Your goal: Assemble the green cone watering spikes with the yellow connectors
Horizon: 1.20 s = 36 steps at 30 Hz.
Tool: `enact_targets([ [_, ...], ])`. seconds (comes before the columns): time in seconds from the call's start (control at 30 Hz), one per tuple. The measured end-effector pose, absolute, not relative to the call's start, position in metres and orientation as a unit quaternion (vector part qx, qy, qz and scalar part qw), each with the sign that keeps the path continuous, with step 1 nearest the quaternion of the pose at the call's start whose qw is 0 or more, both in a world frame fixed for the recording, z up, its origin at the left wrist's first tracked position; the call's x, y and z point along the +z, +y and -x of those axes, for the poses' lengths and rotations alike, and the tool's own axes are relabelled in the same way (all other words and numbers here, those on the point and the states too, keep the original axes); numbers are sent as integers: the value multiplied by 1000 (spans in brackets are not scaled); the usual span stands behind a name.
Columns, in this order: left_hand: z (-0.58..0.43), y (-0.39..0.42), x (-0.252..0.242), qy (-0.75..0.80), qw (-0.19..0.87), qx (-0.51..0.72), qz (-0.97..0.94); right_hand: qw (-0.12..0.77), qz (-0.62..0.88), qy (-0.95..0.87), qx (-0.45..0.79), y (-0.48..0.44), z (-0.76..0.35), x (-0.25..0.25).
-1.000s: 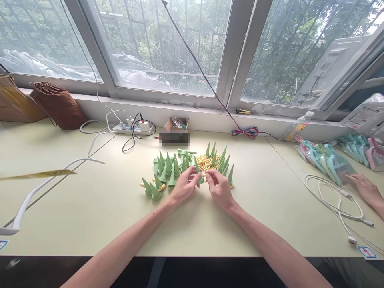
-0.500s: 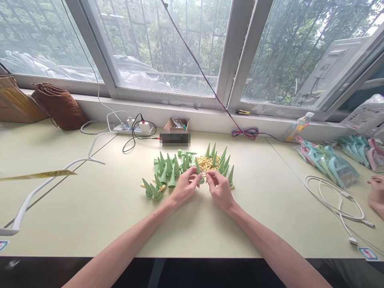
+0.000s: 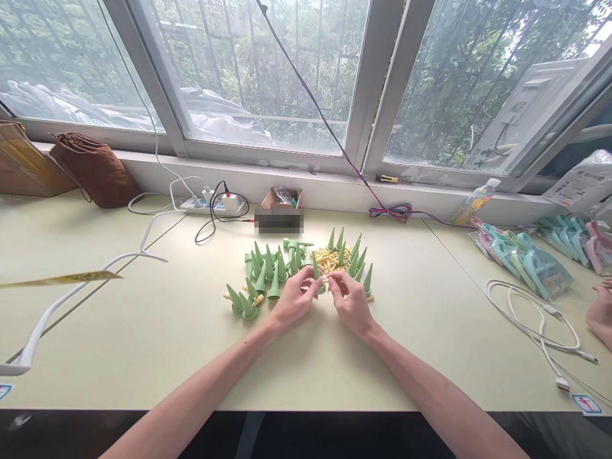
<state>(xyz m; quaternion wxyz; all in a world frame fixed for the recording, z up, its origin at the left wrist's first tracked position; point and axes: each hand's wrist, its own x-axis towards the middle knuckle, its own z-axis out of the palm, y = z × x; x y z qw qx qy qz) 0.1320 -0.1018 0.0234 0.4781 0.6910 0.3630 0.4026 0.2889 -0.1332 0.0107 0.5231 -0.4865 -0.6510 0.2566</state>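
Closed around a green plastic cone spike [image 3: 315,265] is my left hand [image 3: 297,297], with the pointed end sticking up above its fingers. My right hand [image 3: 351,298] pinches a small yellow plastic piece [image 3: 326,278] against the side of that spike; the fingers partly cover the piece. Just beyond the hands lies a heap of small yellow pieces [image 3: 329,258]. Several green spikes [image 3: 271,268] stand or lie to the left of the heap. More spikes [image 3: 358,258] are upright along its right side. At the near left, a few spikes [image 3: 248,307] have yellow pieces fitted or lying against them.
A power strip [image 3: 213,205] with cables and a small open carton [image 3: 283,197] sit by the window. On the right are a bottle [image 3: 478,201], bagged plastic clips [image 3: 523,258], a coiled white cable [image 3: 533,315] and another person's hand [image 3: 600,312]. A brown pouch [image 3: 95,169] is at left.
My hands stay almost still, holding the spike and the yellow piece together. The other person's hand at the right edge has shifted slightly.
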Motion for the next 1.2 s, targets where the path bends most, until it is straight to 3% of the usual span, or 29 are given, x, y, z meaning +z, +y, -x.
enact_targets([
  [0.5,-133,-102,24,335,495,412,-688,530,484,-645,263,-134,-289,12],
  [1.2,-129,-99,14,358,349,397,-770,532,475,-645,274,-133,-290,10],
])
